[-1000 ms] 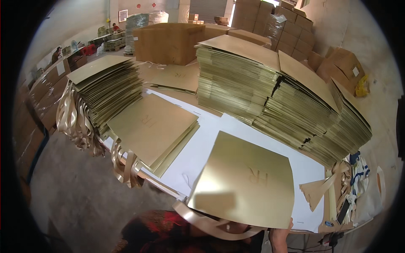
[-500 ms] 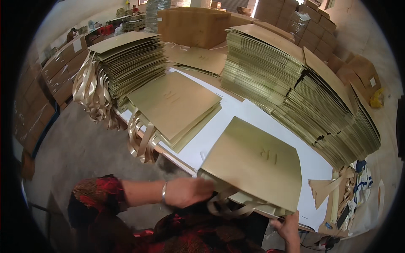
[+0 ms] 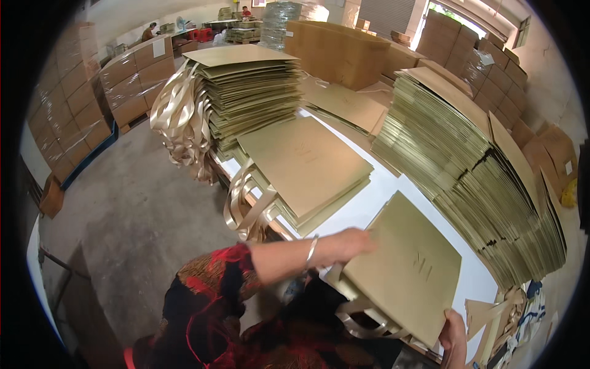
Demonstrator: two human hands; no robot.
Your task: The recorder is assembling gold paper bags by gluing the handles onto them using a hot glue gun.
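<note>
A flat gold paper bag (image 3: 409, 270) with ribbon handles (image 3: 362, 323) lies tilted at the near edge of the white table (image 3: 381, 190). My left hand (image 3: 347, 246), a bangle on its wrist, grips the bag's left edge. At the bag's near right corner, my right hand (image 3: 453, 337) pinches the paper. Just to the left of the bag sits a low stack of finished gold bags (image 3: 307, 166), their ribbon loops (image 3: 246, 206) hanging over the table edge.
A tall stack of gold bags (image 3: 252, 92) with hanging ribbons stands at the far left of the table. A long slanted pile of flat gold sheets (image 3: 467, 172) fills the right. Brown cartons (image 3: 341, 49) stand behind. Paper scraps (image 3: 491, 313) lie at the near right. Concrete floor (image 3: 135, 209) is on the left.
My left arm has come into view and reached the bag's left edge. The bag has slid toward me and tilted, with its handles now over the table edge.
</note>
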